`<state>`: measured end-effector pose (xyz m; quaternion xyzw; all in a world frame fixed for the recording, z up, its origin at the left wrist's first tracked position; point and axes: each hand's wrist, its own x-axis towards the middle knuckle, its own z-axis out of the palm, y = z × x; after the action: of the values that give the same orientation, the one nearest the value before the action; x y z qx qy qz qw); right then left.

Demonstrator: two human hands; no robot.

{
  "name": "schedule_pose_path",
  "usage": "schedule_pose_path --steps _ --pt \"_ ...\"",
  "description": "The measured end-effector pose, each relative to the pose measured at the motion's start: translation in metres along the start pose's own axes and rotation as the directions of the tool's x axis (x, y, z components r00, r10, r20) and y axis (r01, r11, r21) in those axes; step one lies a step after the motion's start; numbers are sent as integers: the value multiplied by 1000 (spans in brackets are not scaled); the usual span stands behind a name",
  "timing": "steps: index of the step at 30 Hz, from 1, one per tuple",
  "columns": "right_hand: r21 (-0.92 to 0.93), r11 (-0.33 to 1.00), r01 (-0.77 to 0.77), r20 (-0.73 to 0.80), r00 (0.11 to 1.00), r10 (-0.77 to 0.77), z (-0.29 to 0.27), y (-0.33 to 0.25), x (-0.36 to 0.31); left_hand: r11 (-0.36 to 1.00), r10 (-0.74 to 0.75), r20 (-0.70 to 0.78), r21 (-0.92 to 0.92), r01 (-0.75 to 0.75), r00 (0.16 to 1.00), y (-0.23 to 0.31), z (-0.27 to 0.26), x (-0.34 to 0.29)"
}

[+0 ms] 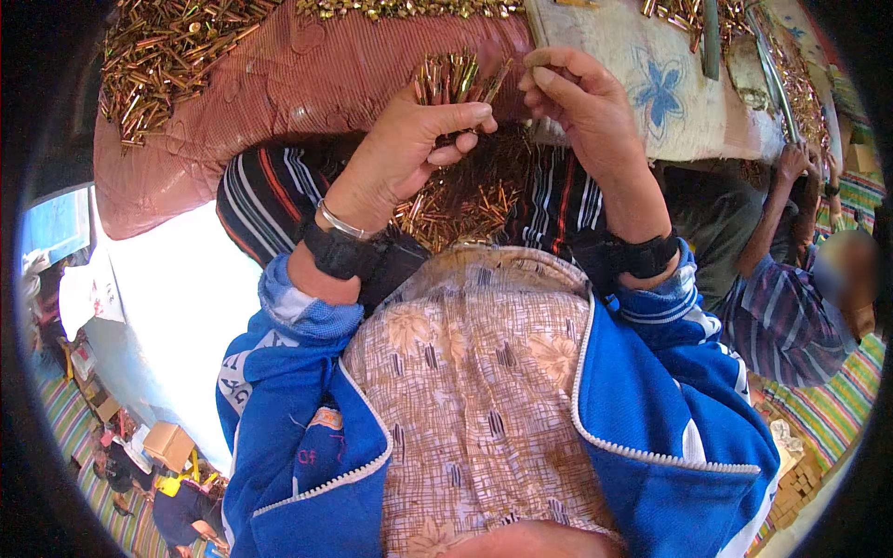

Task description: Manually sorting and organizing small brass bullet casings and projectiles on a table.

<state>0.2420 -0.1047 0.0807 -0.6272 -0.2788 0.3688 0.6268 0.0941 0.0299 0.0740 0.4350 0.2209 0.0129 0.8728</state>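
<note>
My left hand point(420, 139) is closed around a bundle of slim brass-coloured metal pieces point(448, 78), which stick up above the thumb. Just right of the bundle, my right hand point(584, 98) is raised with thumb and forefinger pinched together. Whatever lies between those fingertips is too small to make out. One piece at the bundle's right side leans toward the right hand. Below both hands, a heap of similar slim pieces point(456, 212) fills my lap between the striped trouser legs.
A reddish-brown ribbed cushion point(307, 79) lies ahead, with a large heap of slim metal pieces point(167, 56) at its left. Small brass-coloured bits point(409, 7) line the far edge. A pale cloth point(605, 33) with a blue flower lies right. Another person point(791, 307) sits at right.
</note>
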Motion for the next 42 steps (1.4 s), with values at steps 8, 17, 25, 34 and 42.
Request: schedule_pose_path --steps 8,17,25,34,42 --pt "145 989 42 77 996 -53 1 8 -39 998 -53 -80 20 54 995 -26 16 -38" --pt "70 992 106 97 989 -112 4 4 -60 998 -39 -39 46 41 998 -34 40 -55" --pt "82 988 130 150 979 -141 -3 4 -67 995 0 -40 97 4 999 -36 46 -61" --pt "-94 978 184 215 963 -160 -8 3 -70 984 4 -76 178 10 997 -36 49 -62" --pt "-298 933 203 222 965 -139 -11 7 -64 977 6 -79 213 11 997 -40 44 -60"
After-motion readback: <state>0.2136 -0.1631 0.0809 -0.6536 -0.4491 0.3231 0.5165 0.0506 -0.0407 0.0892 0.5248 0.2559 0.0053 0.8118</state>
